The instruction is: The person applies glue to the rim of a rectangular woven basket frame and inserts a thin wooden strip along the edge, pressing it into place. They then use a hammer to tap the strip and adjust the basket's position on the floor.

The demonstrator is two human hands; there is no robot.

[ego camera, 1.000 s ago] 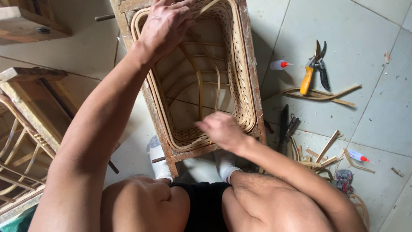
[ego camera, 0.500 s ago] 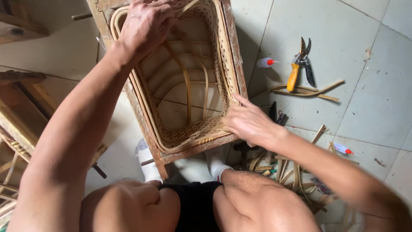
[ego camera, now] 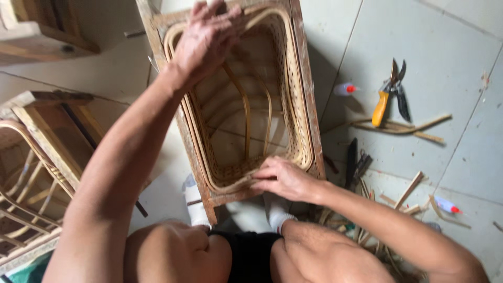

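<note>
Grey floor tiles (ego camera: 445, 47) fill the room from twelve o'clock round to four o'clock, and most of the bare, open floor is there. A rectangular wooden frame with a woven cane rim (ego camera: 306, 126) stands in the middle, just past the person's knees. The left hand (ego camera: 207, 39) lies on the far end at twelve o'clock, fingers bent over the cane rim and pressing on it. The right hand (ego camera: 283, 178) is at the near end at six o'clock, its fingertips squeezed together on the cane strip there.

One pair of orange-handled cutters (ego camera: 387, 97) lies at two o'clock. Two small bottles with red caps show: one (ego camera: 346, 89) just beside the cutters and one (ego camera: 445, 204) at four o'clock. Cut cane sticks (ego camera: 408, 191) are piled too thick to count. Dark tools (ego camera: 353, 165) beside the frame are hard to make out. Wooden chair frames (ego camera: 31, 157) at nine o'clock are cut off by the edge.
</note>
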